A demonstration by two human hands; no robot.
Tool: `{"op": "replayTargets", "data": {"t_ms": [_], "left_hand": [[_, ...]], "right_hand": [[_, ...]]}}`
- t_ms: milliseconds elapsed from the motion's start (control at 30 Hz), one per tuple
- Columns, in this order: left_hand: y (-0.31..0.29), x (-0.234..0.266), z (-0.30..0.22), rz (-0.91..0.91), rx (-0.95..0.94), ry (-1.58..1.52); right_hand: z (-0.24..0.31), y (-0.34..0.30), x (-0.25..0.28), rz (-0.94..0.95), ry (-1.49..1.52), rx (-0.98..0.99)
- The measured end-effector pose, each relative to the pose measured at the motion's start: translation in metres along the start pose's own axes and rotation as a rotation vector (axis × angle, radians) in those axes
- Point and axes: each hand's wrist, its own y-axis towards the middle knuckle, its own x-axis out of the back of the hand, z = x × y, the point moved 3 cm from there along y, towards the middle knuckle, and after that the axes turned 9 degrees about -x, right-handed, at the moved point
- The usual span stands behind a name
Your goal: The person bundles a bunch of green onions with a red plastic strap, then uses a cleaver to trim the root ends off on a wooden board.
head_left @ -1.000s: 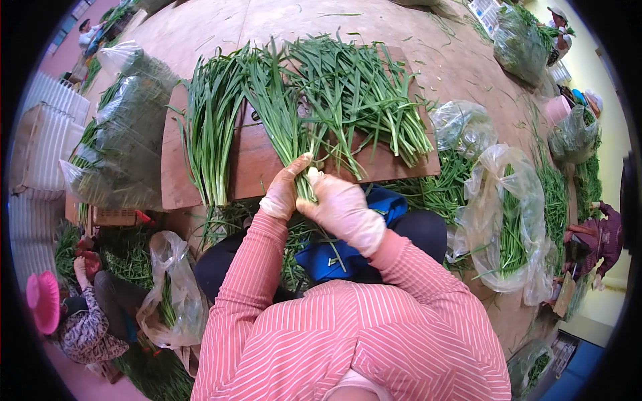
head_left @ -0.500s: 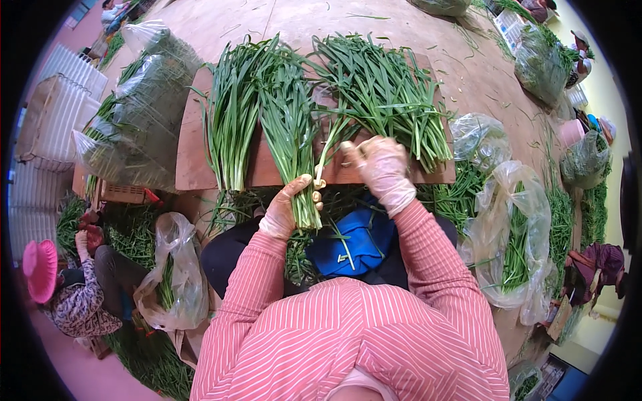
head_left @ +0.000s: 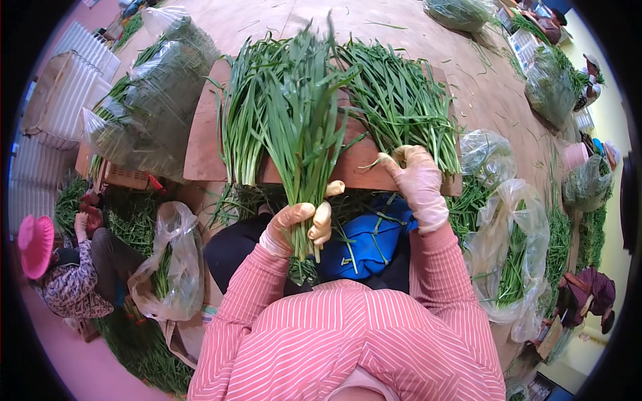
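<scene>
A thick bunch of garlic chives (head_left: 301,127) is in my gloved left hand (head_left: 297,227), which wraps round the pale stem ends. Its leaves point away from me over the wooden board (head_left: 194,160). At the near edge of the right-hand pile of garlic chives (head_left: 401,93) is my gloved right hand (head_left: 420,184). The thumb and fingers there are curled in a pinch, and a thin pale strand shows at the thumb tip. How many stalks are between those fingers is hidden. Another pile of garlic chives (head_left: 241,113) lies on the board's left part, partly behind the held bunch.
A blue cloth (head_left: 374,244) with loose stalk bits lies across my lap. Clear plastic bags of greens stand left (head_left: 154,100) and right (head_left: 511,254) of the board. A person in a pink hat (head_left: 37,247) sits at far left, and others are along the right wall.
My left hand has drawn the bunch toward me and lifted it. My right hand has moved away from the bunch, rightward to the near end of the right pile.
</scene>
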Motion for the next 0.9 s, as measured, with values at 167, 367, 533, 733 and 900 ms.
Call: {"op": "replayTargets", "data": {"t_ms": [167, 367, 533, 733, 900], "left_hand": [[-0.002, -0.009, 0.014, 0.104, 0.210, 0.041], [-0.008, -0.007, 0.025, 0.086, 0.406, 0.078], [0.011, 0.010, -0.007, 0.051, 0.287, 0.659], [0.041, -0.027, -0.024, -0.107, -0.354, 1.016], [0.055, -0.036, -0.019, -0.168, -0.858, 1.563]], "right_hand": [[0.048, -0.004, -0.013, 1.162, 1.648, -0.102], [0.081, 0.024, -0.025, 1.151, 1.983, -0.101], [0.087, 0.024, 0.004, 0.882, 1.873, -0.326], [0.090, 0.022, 0.029, 0.748, 1.820, -0.253], [0.099, 0.017, 0.037, 0.645, 1.801, -0.254]]}}
